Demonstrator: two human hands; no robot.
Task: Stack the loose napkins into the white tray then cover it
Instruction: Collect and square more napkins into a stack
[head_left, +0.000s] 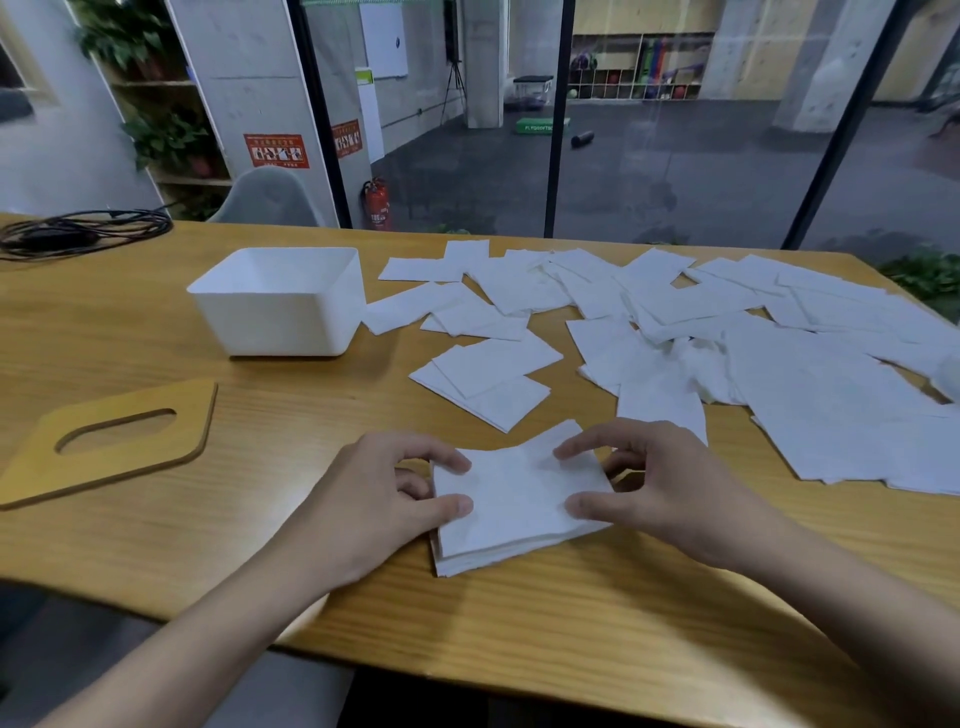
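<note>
2 pinching napkin stack (519, 501): left hand (379, 499), right hand (670, 493) | wooden table (571, 623): white tray (280, 322), lid (156, 460) | glass wall (675, 166)

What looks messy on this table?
The loose napkins lie scattered at every angle across the table, right of the white tray, which looks empty. Its wooden lid lies beside it. Only the stack held by the left hand and right hand is tidy.

Dim, even light lies on the wooden table (156, 545), shadows faint. Beyond the table, glass panes (675, 156) carry pale reflections. At its right end loose napkins (831, 405) blur, and wide-angle distortion bows its edges.
</note>
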